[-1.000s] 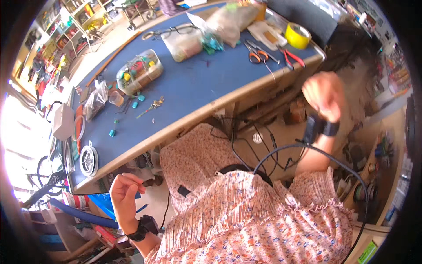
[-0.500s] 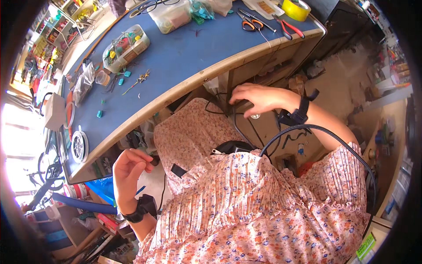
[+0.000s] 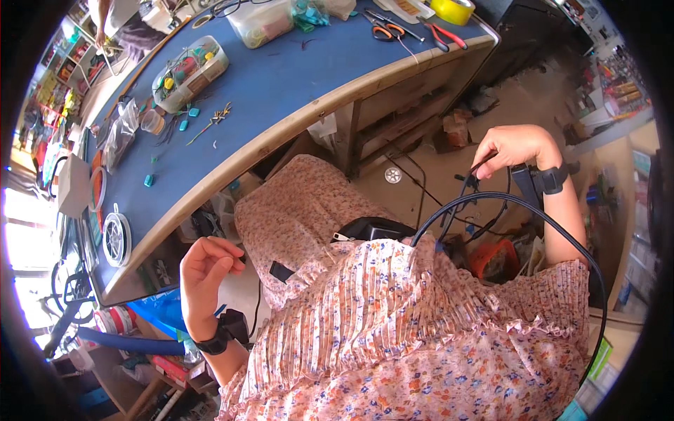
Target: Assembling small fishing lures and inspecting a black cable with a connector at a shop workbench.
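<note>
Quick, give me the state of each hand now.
Left hand: open, fingers curled, holding nothing.
Right hand: closed on a black cable.

The left hand (image 3: 203, 270) is raised at the near left, fingers loosely curled, while the right hand (image 3: 516, 147) is lifted out at the right, fingers pinched.

The right hand (image 3: 516, 149) is pinching a thin black cable (image 3: 466, 184) beside the blue-topped workbench (image 3: 295, 77), while the left hand (image 3: 203, 270) is hovering, loosely curled, below the bench edge.

A glossy black rubber-sheathed cable (image 3: 491, 203) is pinched. Matt blue covering (image 3: 295, 77) is edged in bare wood. Pleated floral cloth (image 3: 421, 330) is worn.
</note>
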Available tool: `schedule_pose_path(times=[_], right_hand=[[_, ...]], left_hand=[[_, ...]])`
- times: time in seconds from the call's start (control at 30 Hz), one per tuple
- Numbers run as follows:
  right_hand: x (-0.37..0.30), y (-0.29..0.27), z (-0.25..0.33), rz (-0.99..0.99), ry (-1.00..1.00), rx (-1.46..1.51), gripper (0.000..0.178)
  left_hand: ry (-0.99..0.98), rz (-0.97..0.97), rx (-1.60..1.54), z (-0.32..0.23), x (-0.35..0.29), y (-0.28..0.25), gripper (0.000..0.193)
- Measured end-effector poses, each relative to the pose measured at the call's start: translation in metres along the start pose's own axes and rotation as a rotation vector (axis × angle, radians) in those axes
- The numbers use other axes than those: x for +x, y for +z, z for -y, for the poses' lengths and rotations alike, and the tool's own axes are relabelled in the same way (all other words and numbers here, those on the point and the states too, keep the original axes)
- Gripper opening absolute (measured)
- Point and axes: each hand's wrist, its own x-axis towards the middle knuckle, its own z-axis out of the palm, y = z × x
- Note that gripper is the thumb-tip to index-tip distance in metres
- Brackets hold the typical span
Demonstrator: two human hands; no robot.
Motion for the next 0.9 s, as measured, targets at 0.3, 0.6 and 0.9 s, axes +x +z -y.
schedule_pose_path(times=[0.3,0.6,0.9], right_hand=[[-0.026,-0.063,-0.082,-0.395,-0.073,0.275,0.05],[-0.036,-0.152,0.035,-1.141,-0.713,0.362,0.016],[0.054,-0.088,0.176,-0.582,-1.137,-0.042,0.017]], left_hand=[[0.049,0.001,-0.015,0.005,-0.009,-0.012,0.006],[0.029,-0.046,0.032,0.007,-0.007,0.001,0.007],[0.028,0.043,0.015,-0.01,-0.002,0.021,0.005]])
